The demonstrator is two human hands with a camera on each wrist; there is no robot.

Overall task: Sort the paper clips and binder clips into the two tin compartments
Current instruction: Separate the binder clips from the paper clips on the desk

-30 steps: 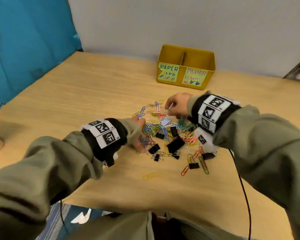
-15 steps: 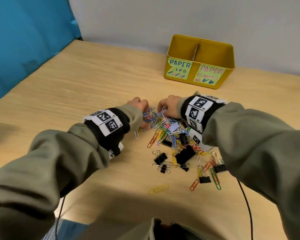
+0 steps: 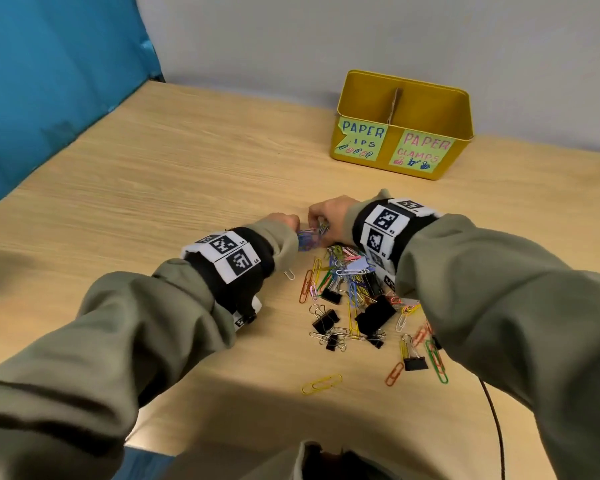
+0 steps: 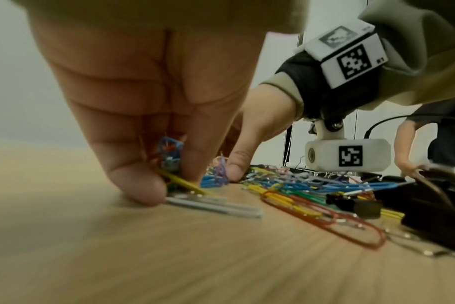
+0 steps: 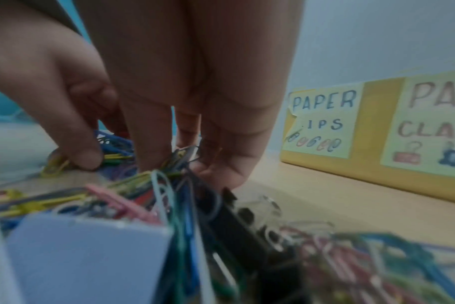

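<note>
Your left hand [image 3: 280, 220] and right hand [image 3: 329, 213] both curl round paper clips [image 3: 312, 233] — fingertips on the table [image 3: 174, 188], tin [image 3: 400, 124] well apart.

Olive-green sleeves [image 3: 125, 327] cover both arms. Each wrist wears a black band [image 3: 253, 271] carrying white blocks [image 3: 383, 225] printed with black square markers; a black cable [image 3: 496, 427] trails at five o'clock.

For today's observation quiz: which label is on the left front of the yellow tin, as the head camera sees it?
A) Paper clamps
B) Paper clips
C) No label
B: the yellow tin carries a green label reading PAPER with drawn clips on its left front.
</note>
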